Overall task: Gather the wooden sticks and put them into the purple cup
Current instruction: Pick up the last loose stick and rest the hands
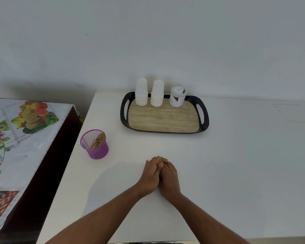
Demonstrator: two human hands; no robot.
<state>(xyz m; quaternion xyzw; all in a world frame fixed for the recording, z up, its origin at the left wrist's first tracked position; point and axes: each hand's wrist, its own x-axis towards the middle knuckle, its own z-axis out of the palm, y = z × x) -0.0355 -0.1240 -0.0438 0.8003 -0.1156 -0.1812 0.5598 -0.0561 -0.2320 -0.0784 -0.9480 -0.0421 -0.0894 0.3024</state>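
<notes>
A purple mesh cup [97,150] stands upright near the left edge of the white table [236,164]. A bundle of wooden sticks [99,139] leans inside it against its right wall. My left hand [151,175] and my right hand [169,176] rest on the table in the middle, pressed together with fingers closed against each other. Nothing shows between them. Both hands lie to the right of the cup and closer to me, apart from it. No loose sticks show on the table.
A black tray [124,110] with a wood-pattern floor sits at the back, holding two stacks of white paper cups [141,92] and a white lidded jar [177,96]. A lower table with a fruit-print cloth [16,138] stands to the left. A wall rises behind.
</notes>
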